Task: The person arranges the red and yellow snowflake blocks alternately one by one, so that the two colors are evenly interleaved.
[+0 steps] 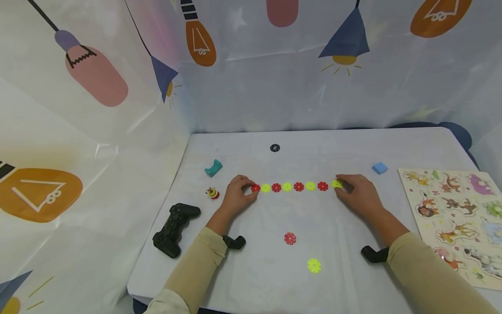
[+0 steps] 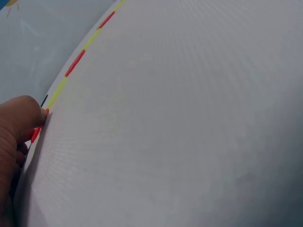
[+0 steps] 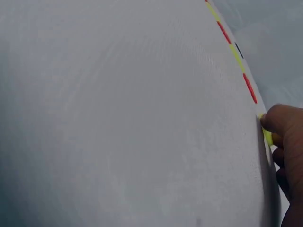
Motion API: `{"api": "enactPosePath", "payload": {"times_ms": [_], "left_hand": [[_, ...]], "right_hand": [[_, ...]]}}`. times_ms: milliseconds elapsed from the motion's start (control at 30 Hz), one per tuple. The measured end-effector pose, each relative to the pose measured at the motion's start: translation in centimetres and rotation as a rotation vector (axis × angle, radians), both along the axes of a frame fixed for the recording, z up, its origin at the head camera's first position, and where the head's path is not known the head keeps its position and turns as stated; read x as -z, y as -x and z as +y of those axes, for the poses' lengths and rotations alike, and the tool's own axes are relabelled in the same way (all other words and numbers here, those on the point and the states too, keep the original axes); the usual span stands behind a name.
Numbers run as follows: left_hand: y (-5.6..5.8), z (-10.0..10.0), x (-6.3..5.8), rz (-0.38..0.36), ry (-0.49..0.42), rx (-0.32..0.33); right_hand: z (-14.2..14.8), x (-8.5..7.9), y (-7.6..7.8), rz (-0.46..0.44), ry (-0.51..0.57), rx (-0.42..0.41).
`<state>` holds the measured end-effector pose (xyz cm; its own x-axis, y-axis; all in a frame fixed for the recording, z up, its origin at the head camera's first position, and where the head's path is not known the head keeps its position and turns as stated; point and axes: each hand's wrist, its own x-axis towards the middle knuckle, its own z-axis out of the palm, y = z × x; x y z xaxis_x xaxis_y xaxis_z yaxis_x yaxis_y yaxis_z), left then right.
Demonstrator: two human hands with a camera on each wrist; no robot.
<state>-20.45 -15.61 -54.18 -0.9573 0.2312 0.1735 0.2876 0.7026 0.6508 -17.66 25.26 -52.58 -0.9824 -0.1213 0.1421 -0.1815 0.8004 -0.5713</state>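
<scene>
A straight row of notched plastic discs, red alternating with yellow, runs across the white table. At its left end my left hand [image 1: 236,196] pinches a red disc [image 1: 256,187] between thumb and fingers. My right hand [image 1: 361,195] pinches the yellow disc [image 1: 336,184] at the right end. Between the hands lie a red disc [image 1: 299,186], a yellow disc [image 1: 287,187] and several more of both colours. In the left wrist view, the thumb presses on the red disc [image 2: 35,134]; in the right wrist view, thumb and fingers hold the yellow disc [image 3: 268,136].
Nearer me lie a loose red disc [image 1: 290,238] and a loose yellow disc [image 1: 314,265]. A black game controller [image 1: 175,230], small striped toy [image 1: 212,192] and teal block [image 1: 213,168] sit left. Black disc [image 1: 275,148] behind; blue block [image 1: 379,168] and animal puzzle board [image 1: 435,226] right.
</scene>
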Motion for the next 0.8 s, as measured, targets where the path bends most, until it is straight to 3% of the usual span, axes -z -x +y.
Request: {"api": "enactPosePath", "payload": {"times_ms": [400, 567, 633, 733, 800], "left_hand": [[-0.1, 0.1, -0.2, -0.032, -0.001, -0.007], [-0.1, 0.0, -0.1, -0.027, 0.008, -0.002], [-0.1, 0.0, 0.0, -0.013, 0.007, -0.001], [0.0, 0.1, 0.0, 0.01, 0.001, -0.003], [-0.1, 0.2, 0.0, 0.008, -0.004, 0.0]], "right_hand": [[0.3, 0.3, 0.1, 0.035, 0.017, -0.026], [-1.1, -0.3, -1.2, 0.066, 0.04, -0.035], [-2.6, -0.6, -2.2, 0.111, 0.041, -0.119], [-5.4, -1.0, -4.1, 0.14, 0.04, -0.354], [-7.1, -0.9, -5.4, 0.101, 0.024, -0.515]]}}
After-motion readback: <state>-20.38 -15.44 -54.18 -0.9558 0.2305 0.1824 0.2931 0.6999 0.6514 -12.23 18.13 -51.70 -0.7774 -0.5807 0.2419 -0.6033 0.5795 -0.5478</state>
